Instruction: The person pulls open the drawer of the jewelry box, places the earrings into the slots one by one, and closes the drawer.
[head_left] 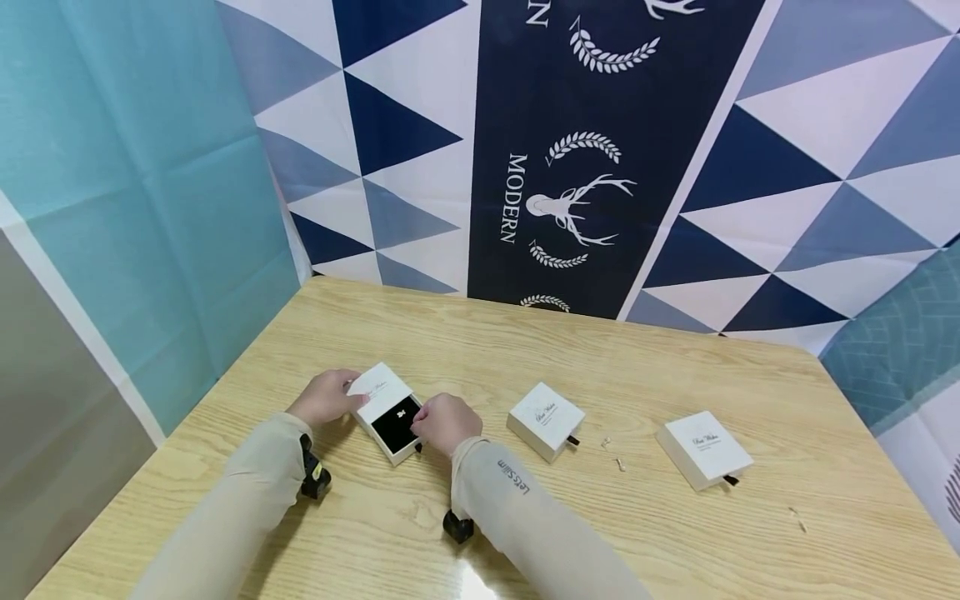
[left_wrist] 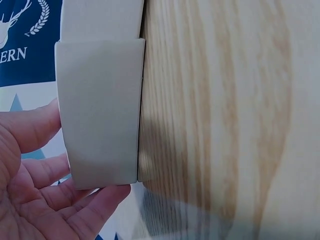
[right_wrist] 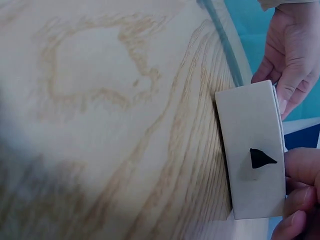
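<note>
At the left of the table, a white drawer-style gift box [head_left: 380,384] stands partly slid open, its inner tray lined in black. A small silvery trinket [head_left: 401,413] lies on the black lining. My left hand [head_left: 328,398] grips the outer sleeve; in the left wrist view, the thumb lies along one side and the fingers curl round the end. My right hand [head_left: 447,423] is at the tray's right side, fingertips bent together over the lining. Whether they pinch something is hidden. A black pull tab [right_wrist: 261,158] sticks out of the tray's front in the right wrist view.
Two closed white boxes with black tabs stand to the right, one in the middle [head_left: 546,419] and one farther right [head_left: 705,448]. Small earring-like pieces [head_left: 620,464] lie between them, and another tiny piece [head_left: 799,522] lies near the right edge. Patterned cloth hangs behind the table.
</note>
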